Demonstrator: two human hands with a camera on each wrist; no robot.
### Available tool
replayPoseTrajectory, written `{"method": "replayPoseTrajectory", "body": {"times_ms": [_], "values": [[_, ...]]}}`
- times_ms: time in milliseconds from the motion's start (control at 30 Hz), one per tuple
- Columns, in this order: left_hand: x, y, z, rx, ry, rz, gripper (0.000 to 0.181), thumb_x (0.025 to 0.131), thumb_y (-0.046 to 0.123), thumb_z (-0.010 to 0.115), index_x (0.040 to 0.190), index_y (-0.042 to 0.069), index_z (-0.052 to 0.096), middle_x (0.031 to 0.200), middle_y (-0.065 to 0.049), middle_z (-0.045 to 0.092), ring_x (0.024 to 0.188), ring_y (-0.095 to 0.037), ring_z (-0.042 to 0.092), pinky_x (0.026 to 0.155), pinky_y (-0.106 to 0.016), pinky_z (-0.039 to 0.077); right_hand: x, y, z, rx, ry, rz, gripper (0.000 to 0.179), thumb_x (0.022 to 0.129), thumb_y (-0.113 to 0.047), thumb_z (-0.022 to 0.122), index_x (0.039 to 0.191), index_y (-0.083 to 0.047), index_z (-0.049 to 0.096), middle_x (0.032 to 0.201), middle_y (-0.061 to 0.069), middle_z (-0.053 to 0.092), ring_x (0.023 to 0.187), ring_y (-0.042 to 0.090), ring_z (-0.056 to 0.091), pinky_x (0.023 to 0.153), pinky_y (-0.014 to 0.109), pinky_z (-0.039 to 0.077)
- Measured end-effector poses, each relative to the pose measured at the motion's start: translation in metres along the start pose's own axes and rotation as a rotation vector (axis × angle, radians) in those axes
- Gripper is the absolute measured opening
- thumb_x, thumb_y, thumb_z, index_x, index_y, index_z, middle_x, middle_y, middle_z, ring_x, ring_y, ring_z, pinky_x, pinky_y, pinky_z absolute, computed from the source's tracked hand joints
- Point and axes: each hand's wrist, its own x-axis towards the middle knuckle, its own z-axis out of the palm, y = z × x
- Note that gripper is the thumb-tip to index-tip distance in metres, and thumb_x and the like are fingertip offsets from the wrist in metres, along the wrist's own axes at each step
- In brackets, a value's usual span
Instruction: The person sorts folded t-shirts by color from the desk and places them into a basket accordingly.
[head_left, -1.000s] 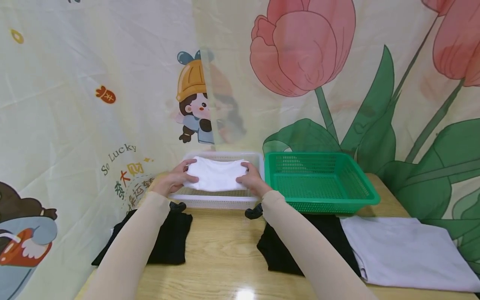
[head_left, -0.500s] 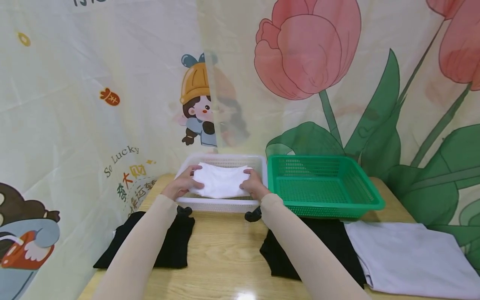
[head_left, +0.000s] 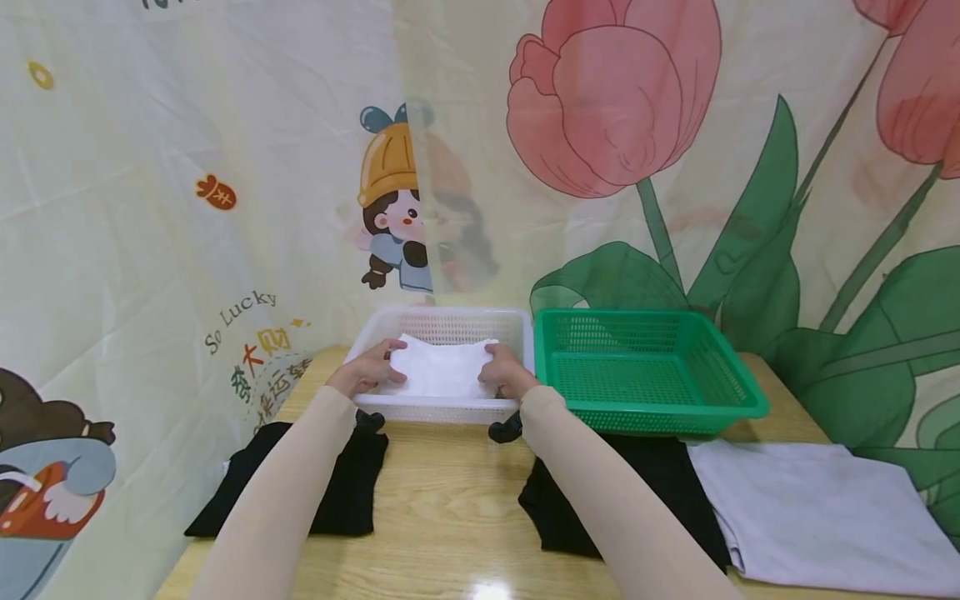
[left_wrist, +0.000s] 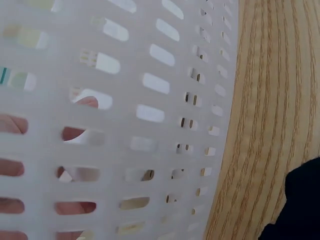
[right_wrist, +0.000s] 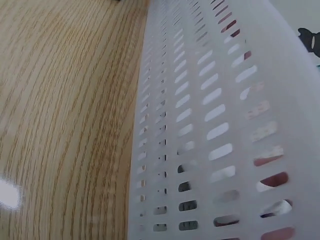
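A folded white cloth (head_left: 442, 369) lies low inside the white plastic basket (head_left: 450, 408), in the head view. My left hand (head_left: 369, 368) pinches the cloth's left end between thumb and fingers. At its right end, my right hand (head_left: 508, 372) pinches it the same way. Both wrist views look at the perforated wall of the basket (left_wrist: 165, 95) from outside. Through the slots, bits of the fingers (left_wrist: 75, 207) and white cloth show in the left wrist view; the right wrist view gives similar glimpses through the basket wall (right_wrist: 200, 100).
Right beside the white basket stands a green basket (head_left: 723, 367) with nothing in it. Folded black cloth (head_left: 348, 492) lies at left on the wooden table (head_left: 442, 500). On the right are another black cloth (head_left: 645, 467) and a folded pale cloth (head_left: 832, 517). A printed curtain (head_left: 300, 125) hangs behind.
Both hands have lowered the white cloth from above the basket's rim down into it. The head view has shifted slightly. Baskets and other cloths stay in place.
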Motion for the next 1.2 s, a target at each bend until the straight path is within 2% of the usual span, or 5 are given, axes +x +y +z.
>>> {"method": "replayPoseTrajectory", "body": {"times_ms": [200,367,667,967,1200], "values": [[-0.017,0.012,-0.006,0.122,-0.060,-0.003,0.078,0.102,0.004,0.066,0.167,0.006,0.023,0.172,-0.031,0.010,0.154,-0.045,0.022,0.122,-0.051,0.031,-0.016,-0.014,-0.008,-0.024,-0.106,0.005,0.075,0.100,-0.001,0.065,0.166,-0.004,0.031,0.170,0.022,0.028,0.149,0.043,0.040,0.120,0.053,0.040],[-0.038,0.029,-0.019,0.247,-0.065,0.080,0.069,0.107,0.013,0.060,0.165,0.000,0.025,0.171,-0.033,0.014,0.158,-0.052,0.014,0.125,-0.063,0.023,-0.039,-0.043,-0.032,-0.067,-0.199,-0.091,0.074,0.104,-0.011,0.064,0.168,-0.007,0.026,0.174,0.019,0.021,0.155,0.044,0.033,0.123,0.058,0.033],[-0.079,0.060,-0.023,0.228,0.031,0.230,0.053,0.111,0.023,0.058,0.159,0.008,0.041,0.165,-0.026,0.036,0.152,-0.048,0.034,0.121,-0.064,0.033,-0.099,-0.069,-0.105,-0.064,-0.254,-0.180,0.073,0.108,-0.019,0.063,0.170,-0.016,0.024,0.176,0.013,0.017,0.157,0.038,0.031,0.123,0.057,0.035],[-0.137,0.090,0.012,0.098,0.057,0.366,0.047,0.111,0.021,0.060,0.155,0.012,0.047,0.158,-0.016,0.048,0.145,-0.040,0.047,0.119,-0.062,0.038,-0.173,-0.048,-0.178,-0.120,-0.234,-0.292,0.073,0.108,-0.027,0.064,0.169,-0.019,0.024,0.171,0.014,0.029,0.148,0.039,0.046,0.119,0.057,0.041],[-0.159,0.092,0.048,0.057,0.051,0.445,0.047,0.109,0.020,0.063,0.153,0.012,0.049,0.155,-0.014,0.052,0.141,-0.038,0.053,0.116,-0.060,0.042,-0.216,-0.012,-0.222,-0.164,-0.161,-0.317,0.072,0.109,-0.031,0.063,0.168,-0.013,0.026,0.169,0.020,0.032,0.143,0.045,0.052,0.109,0.042,0.053]]}}
